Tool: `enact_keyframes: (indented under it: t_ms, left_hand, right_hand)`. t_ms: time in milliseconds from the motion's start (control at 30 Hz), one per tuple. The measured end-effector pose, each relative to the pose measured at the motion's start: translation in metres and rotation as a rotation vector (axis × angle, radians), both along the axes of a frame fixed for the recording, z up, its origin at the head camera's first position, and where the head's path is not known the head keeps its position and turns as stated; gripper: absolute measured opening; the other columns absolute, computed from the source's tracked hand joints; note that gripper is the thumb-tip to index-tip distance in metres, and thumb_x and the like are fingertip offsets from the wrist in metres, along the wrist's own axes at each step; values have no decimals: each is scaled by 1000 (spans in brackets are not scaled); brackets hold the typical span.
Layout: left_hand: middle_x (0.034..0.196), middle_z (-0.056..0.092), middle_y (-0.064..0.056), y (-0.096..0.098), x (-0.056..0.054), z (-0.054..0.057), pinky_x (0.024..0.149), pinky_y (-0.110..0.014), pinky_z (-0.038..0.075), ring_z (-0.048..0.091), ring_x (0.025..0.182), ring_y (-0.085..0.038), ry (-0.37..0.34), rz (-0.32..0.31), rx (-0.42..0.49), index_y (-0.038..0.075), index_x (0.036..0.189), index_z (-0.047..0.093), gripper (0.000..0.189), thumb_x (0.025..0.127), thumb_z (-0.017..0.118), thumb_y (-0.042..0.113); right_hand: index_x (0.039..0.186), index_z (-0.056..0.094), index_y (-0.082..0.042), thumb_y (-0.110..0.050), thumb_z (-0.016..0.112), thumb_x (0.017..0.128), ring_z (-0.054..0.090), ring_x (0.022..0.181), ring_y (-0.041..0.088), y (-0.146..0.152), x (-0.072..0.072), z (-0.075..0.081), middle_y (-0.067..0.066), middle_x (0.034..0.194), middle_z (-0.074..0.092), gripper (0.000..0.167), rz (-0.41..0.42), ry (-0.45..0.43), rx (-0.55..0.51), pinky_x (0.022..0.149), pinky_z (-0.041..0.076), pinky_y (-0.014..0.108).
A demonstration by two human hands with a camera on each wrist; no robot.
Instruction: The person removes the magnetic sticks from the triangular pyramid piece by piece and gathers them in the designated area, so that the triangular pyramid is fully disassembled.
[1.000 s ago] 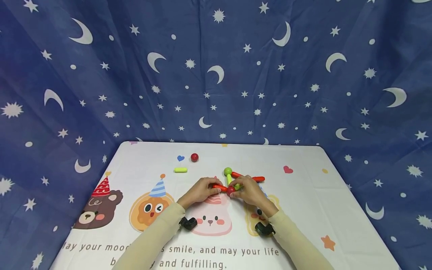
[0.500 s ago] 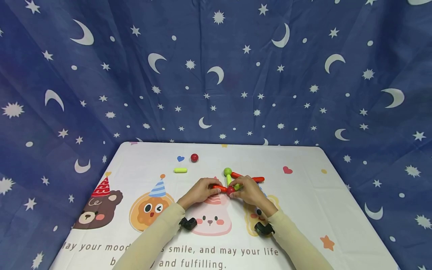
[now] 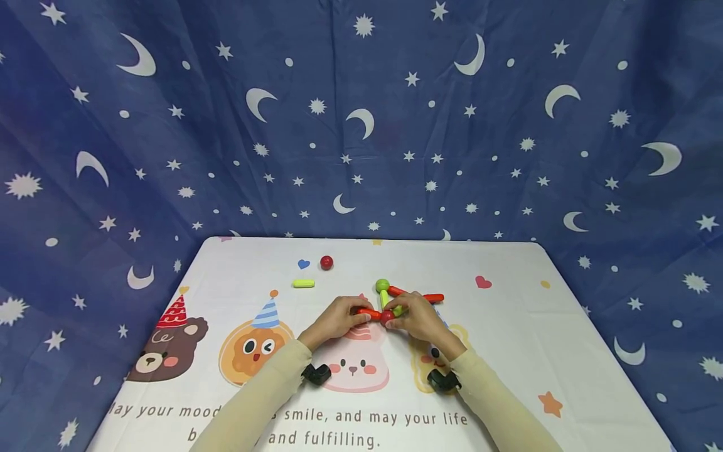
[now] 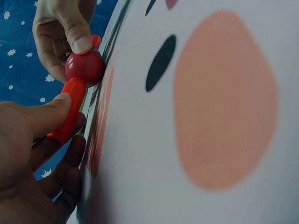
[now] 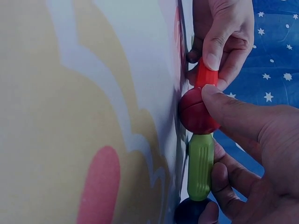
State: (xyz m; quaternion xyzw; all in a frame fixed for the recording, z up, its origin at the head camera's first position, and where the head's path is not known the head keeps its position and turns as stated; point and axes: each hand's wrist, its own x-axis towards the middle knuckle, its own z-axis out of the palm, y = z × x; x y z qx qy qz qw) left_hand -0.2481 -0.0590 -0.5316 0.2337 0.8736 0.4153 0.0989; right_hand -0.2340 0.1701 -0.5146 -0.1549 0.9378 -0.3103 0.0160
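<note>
While pinching orange-red rod (image 4: 74,87) with left fingers (image 4: 65,165), pinching red ball (image 5: 192,112) against rod's end with right fingers (image 5: 240,173).

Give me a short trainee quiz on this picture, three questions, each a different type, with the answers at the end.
1. Multiple choice. What colour is the pinched rod in the left hand?
A) Blue
B) Red
C) White

2. True or false. The loose red ball lies farther from the person than the loose yellow-green rod.

3. Fill in the blank. In the right wrist view, a ____ middle rod sits between the dark ball and the held red ball under the thumb of the right hand.

Key:
1. B, red
2. True
3. Green
</note>
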Motion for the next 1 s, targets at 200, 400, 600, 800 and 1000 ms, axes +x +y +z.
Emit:
enact_keyframes:
  t_ms: [200,400,600,800,1000]
  left_hand:
    - [105,71,2,-6,5,2,76,-21,48,59,87,-9,-31,2,49,18,113,72,21,92,69,20]
    - [117,69,-2,-18,10,8,75,-24,49,60,86,-13,-77,66,83,15,124,67,33,91,70,20]
    - [112,69,2,-31,12,9,69,-25,49,58,83,-15,-36,146,69,22,115,71,27,88,74,22]
    - [105,69,3,-43,13,9,60,-23,47,58,77,-14,-35,189,106,26,107,72,25,83,79,24]
    - [104,71,-1,-58,13,10,71,-21,50,63,81,-11,-1,229,115,20,108,72,25,84,78,19]
  right_hand:
    - [97,76,-26,-27,89,70,56,98,18,-1,0,0,-8,103,73,30,12,-1,5,89,45,38]
    - [98,76,-25,-24,88,71,56,102,18,0,-1,2,-9,104,73,30,3,-22,-12,92,46,39]
    - [98,77,-26,-22,88,71,56,104,20,0,0,2,-7,109,73,31,-7,-49,-25,94,46,40]
    - [99,77,-27,-23,88,71,55,103,19,-1,0,2,-7,107,72,31,-17,-55,-15,93,46,40]
    - [99,77,-27,-23,89,71,54,100,17,-1,0,2,-8,101,71,31,-23,-55,-15,89,46,39]
